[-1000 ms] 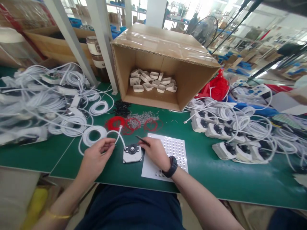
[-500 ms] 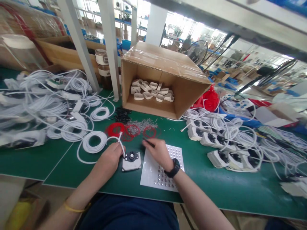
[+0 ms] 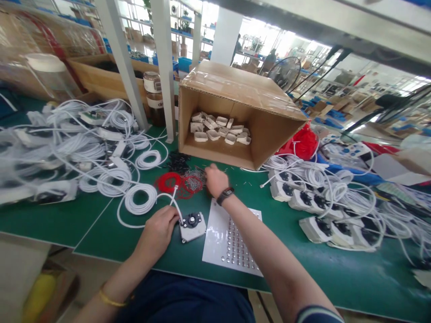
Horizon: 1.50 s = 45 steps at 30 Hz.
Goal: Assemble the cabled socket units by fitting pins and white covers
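My left hand (image 3: 160, 229) is closed at the left edge of a small white housing (image 3: 191, 232) with a black cover, pinching it beside its cable. A white cable (image 3: 171, 197) with a clear plug rises from the housing and bends left towards a coil. My right hand (image 3: 215, 180) reaches over the pile of small screws (image 3: 193, 181), its fingers closed on a thin dark tool (image 3: 200, 169) whose kind I cannot make out. Red rings (image 3: 169, 182) lie left of the screws. Below my right forearm is a white sheet (image 3: 213, 244) bearing rows of clear round pads.
A cardboard box (image 3: 242, 92) on its side holds several white shells. Coiled cables (image 3: 140, 199) crowd the left, with small black parts (image 3: 178, 162) behind the rings. Wired white housings (image 3: 311, 229) stand on the right. Metal posts (image 3: 164, 67) rise behind the bench.
My right hand has moved away from above the white sheet to the screw pile, taking the dark tool along. My left hand stays at the housing, which has turned slightly.
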Each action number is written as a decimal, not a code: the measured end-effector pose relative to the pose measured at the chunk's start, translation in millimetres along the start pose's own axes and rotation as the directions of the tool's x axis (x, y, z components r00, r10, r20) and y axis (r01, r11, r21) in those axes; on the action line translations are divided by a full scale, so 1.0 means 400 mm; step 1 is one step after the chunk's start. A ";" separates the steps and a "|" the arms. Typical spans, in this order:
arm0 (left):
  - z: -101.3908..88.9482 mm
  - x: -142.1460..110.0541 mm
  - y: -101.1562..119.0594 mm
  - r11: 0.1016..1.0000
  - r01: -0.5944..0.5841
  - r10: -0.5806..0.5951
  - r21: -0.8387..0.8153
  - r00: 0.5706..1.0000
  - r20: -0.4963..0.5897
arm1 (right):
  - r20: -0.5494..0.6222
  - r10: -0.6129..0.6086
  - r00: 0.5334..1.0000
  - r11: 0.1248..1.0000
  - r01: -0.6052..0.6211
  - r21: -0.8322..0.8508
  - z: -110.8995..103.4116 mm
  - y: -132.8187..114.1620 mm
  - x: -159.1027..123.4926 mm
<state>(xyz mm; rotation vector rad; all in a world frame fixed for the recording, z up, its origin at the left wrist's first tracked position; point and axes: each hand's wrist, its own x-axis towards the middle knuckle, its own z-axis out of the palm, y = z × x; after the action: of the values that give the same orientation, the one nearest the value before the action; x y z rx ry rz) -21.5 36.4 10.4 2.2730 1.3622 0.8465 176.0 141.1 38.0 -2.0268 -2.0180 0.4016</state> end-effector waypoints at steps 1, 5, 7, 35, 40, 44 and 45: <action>0.003 -0.001 0.001 1.000 -0.010 0.010 0.012 1.000 0.007 | -0.017 0.010 1.000 0.999 -0.010 0.039 -0.002 0.004 -0.003; -0.002 -0.010 0.007 0.999 -0.030 0.031 0.023 0.999 -0.022 | -0.071 0.049 0.996 0.966 -0.029 0.256 -0.026 0.026 -0.024; -0.009 -0.015 0.012 1.000 0.004 -0.005 -0.013 0.998 -0.066 | -0.053 0.058 0.997 0.919 -0.033 0.393 -0.041 0.035 -0.056; 0.048 -0.082 0.036 0.993 -0.015 0.043 0.116 0.969 -0.245 | 0.075 0.211 0.974 0.395 -0.156 0.905 0.065 -0.050 -0.379; 0.055 -0.121 0.003 0.976 -0.141 0.178 0.165 0.955 -0.237 | 0.127 0.214 0.968 0.251 -0.181 0.951 0.053 -0.034 -0.359; 0.083 -0.044 -0.074 0.995 -0.093 0.103 0.044 0.888 -0.447 | -0.096 0.247 0.964 0.477 -0.035 0.878 0.004 -0.007 -0.259; 0.089 0.006 -0.086 0.996 -0.084 0.070 -0.009 0.885 -0.460 | -0.172 0.228 0.958 0.598 0.002 0.801 -0.010 0.001 -0.224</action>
<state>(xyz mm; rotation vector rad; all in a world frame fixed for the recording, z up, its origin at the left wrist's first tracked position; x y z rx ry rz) -20.5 54.6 -35.6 2.1988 1.4346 1.4972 177.8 51.5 42.9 -1.5026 -1.1870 0.8400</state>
